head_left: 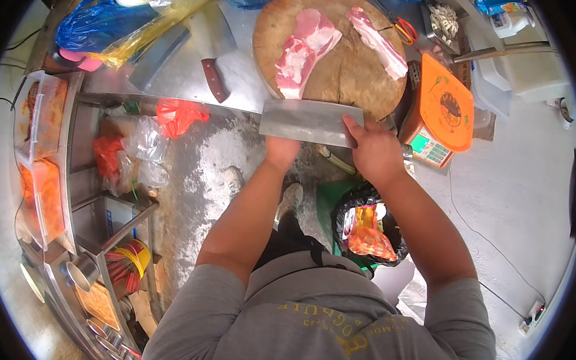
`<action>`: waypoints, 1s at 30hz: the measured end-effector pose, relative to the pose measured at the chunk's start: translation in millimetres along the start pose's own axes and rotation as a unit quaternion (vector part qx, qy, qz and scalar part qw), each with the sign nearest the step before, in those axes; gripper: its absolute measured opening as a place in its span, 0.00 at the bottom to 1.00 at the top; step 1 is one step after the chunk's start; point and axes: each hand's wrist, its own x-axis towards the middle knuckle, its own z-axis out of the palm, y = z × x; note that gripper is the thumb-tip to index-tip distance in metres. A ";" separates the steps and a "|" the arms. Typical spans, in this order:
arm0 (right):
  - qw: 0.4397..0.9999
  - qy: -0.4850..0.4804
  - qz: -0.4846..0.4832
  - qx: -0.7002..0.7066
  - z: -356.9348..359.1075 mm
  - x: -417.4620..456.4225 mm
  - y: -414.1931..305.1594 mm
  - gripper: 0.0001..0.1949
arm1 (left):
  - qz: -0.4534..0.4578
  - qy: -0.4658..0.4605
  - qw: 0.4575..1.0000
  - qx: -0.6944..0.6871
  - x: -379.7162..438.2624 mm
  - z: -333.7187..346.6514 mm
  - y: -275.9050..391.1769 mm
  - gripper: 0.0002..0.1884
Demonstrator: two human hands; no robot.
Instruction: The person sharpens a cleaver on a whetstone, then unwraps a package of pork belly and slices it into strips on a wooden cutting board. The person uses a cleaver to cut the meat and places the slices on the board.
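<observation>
My right hand [378, 148] is closed round the handle end of a broad steel cleaver [310, 122], its index finger along the blade. The blade lies across the near edge of a round wooden chopping block [356, 90]. My left hand [283, 151] is beneath or behind the blade, its fingers hidden, so its hold cannot be told. Beyond the blade a large slab of raw, fatty meat [302, 53] rests on the block. A narrower streaky strip [379, 45] lies at the block's right side, apart from the slab.
Left of the block lies another cleaver with a wooden handle [214, 81]. Orange-handled scissors [405, 31] touch the block's right edge. A digital scale [429, 146] carries an orange tray [446, 105]. Below stands a black-lined bin [337, 217].
</observation>
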 end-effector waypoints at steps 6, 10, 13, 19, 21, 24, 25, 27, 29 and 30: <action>0.998 -0.027 0.039 -0.049 14.6 -2.8 6.2 0.26 | -0.100 0.010 0.989 -0.106 -8.8 6.7 12.2 0.17; 0.993 0.019 0.018 -0.113 31.3 -3.9 6.9 0.25 | -0.053 -0.006 0.998 0.040 -7.6 10.2 -5.4 0.20; 0.997 -0.012 0.047 -0.066 31.5 2.1 -2.4 0.26 | 0.217 0.026 0.944 0.248 -4.8 8.0 -27.3 0.16; 0.994 -0.064 0.084 -0.013 21.6 10.7 -13.9 0.27 | 0.196 -0.073 0.926 0.314 -2.8 -4.6 11.3 0.15; 0.995 -0.053 0.080 -0.021 27.7 4.1 -2.2 0.28 | 0.200 -0.074 0.949 0.234 -1.5 -5.5 23.6 0.14; 0.990 -0.090 0.105 -0.010 20.4 -5.7 11.2 0.29 | 0.153 -0.062 0.968 0.189 -11.0 -3.7 23.1 0.13; 0.991 -0.091 0.102 -0.004 19.7 -3.5 10.0 0.29 | 0.129 -0.055 0.972 0.188 -14.7 -2.5 18.9 0.13; 0.990 -0.096 0.100 0.010 20.0 3.1 3.8 0.29 | 0.160 -0.063 0.953 0.250 -16.6 -1.2 5.3 0.13; 0.990 -0.078 0.108 0.041 27.7 17.7 -9.9 0.27 | 0.117 -0.086 0.951 0.273 -15.4 3.0 5.8 0.12; 0.990 -0.070 0.111 0.057 31.5 24.6 -15.6 0.26 | 0.056 -0.103 0.957 0.267 -16.7 5.5 12.5 0.12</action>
